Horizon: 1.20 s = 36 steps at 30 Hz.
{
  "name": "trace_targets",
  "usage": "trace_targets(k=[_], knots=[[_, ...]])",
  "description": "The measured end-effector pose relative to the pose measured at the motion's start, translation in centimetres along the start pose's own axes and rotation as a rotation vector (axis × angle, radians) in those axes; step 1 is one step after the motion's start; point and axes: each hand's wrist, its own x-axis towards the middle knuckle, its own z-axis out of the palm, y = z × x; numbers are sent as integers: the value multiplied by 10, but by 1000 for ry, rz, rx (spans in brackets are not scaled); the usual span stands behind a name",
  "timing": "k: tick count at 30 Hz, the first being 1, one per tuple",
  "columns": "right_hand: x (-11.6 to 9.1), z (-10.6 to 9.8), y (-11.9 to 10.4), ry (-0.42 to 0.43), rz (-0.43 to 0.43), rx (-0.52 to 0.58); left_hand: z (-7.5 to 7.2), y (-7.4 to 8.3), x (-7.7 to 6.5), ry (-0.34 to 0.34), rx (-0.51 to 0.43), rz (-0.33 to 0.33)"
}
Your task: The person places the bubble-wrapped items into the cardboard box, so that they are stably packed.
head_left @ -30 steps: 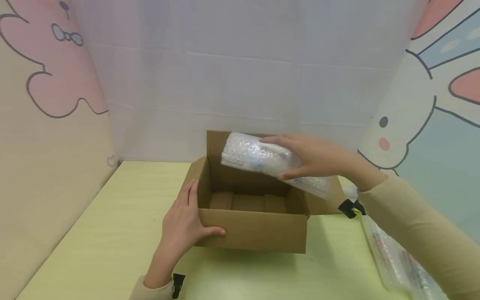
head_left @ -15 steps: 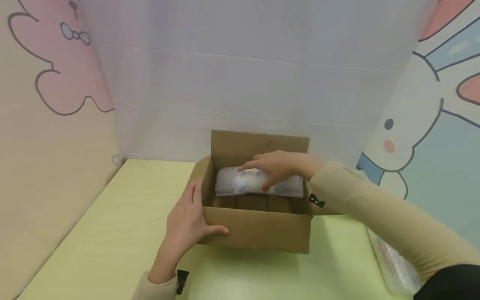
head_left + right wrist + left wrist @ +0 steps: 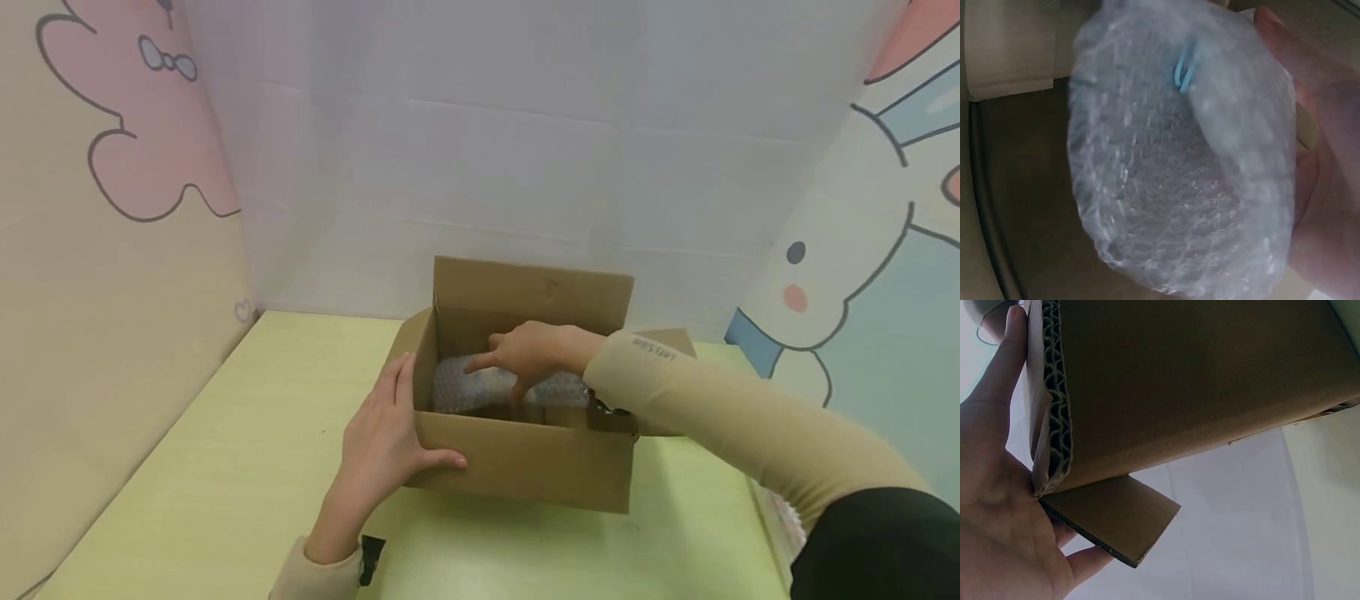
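An open cardboard box (image 3: 525, 462) stands on the table, flaps spread outward. My left hand (image 3: 378, 446) grips its front left corner, thumb along the front face and fingers over the left side. In the left wrist view the fingers lie by a flap (image 3: 1110, 515). Inside the box lies a bubble-wrapped package (image 3: 457, 387), lengthwise. My right hand (image 3: 536, 350) holds it from above, thumb on the near side and index finger stretched out. The right wrist view shows the wrap's open end, with light blue loops (image 3: 1185, 67) in it; the rest of the contents is blurred.
The box stands on a pale yellow-green table (image 3: 247, 450), with a white sheet (image 3: 517, 167) hanging behind. Another clear wrapped package (image 3: 780, 521) shows partly at the right edge, mostly behind the right sleeve. Cartoon-printed panels flank both sides.
The right hand has carried the bubble-wrapped package from above the box's right side down into it, from tilted to nearly level. The left hand keeps its hold on the corner.
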Motion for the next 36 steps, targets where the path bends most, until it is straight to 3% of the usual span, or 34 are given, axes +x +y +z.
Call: trace_targets(k=[10, 18, 27, 36], knots=[[8, 15, 0, -57, 29, 42, -2, 2, -2, 23, 9, 11], [20, 32, 2, -19, -6, 24, -2, 2, -2, 21, 5, 10], [27, 44, -2, 102, -97, -300, -1, 4, -1, 15, 9, -1], [31, 52, -4, 212, -155, -484, -1, 5, -2, 17, 25, -18]])
